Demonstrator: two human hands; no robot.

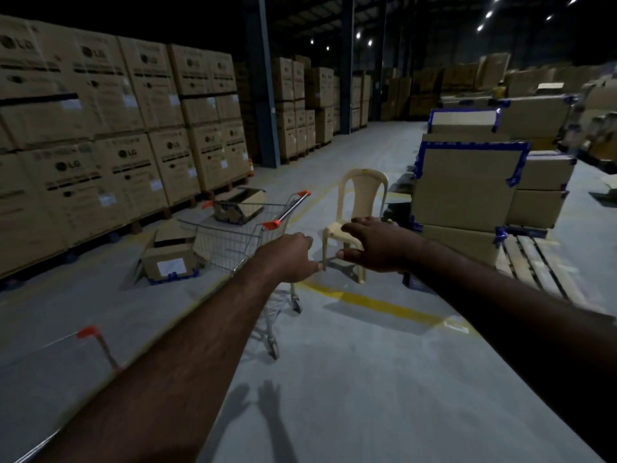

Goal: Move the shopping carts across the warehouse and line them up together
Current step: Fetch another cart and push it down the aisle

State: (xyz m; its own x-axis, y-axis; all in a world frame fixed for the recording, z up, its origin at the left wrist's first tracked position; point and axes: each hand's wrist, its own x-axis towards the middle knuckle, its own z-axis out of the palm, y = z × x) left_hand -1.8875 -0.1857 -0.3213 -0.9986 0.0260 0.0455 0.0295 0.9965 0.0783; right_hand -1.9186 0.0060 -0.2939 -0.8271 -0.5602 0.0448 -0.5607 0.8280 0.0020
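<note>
Cart (233, 242) lies ahead-left, its long axis running away leftward. Left hand (290, 257) grips its near rim. Right hand (377, 245) is spread, just beside.

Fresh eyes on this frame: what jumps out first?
Two bare arms reach into mid-frame: the left hand grips the rim of a wire shopping cart, and the right hand is spread open beside it. Just behind stands a beige plastic chair. Tall stacks of cardboard boxes wall off the left side.
</note>
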